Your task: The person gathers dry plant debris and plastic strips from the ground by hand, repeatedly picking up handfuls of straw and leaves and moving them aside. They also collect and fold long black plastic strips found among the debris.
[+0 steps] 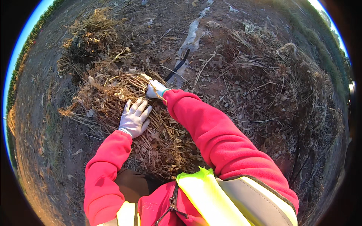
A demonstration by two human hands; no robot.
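A heap of dry, pulled plant stalks (167, 138) lies on the soil before me, with tangled roots and crumpled leaves. My left hand (135, 118), in a white work glove, rests flat on the heap with its fingers spread. Just above and to the right of it, my right hand (155, 88), gloved the same way, is closed around a bundle of dry stalks (138, 80). The bundle's stalks point left from my fist, over the heap. Some of my right fingers are hidden behind the hand and stalks.
A black drip irrigation tube (178, 66) lies beyond my right hand, along a strip of torn, pale plastic film (192, 32). Another clump of dried plants (90, 42) sits at the upper left. A broad pile of withered plants (271, 90) covers the ground at right.
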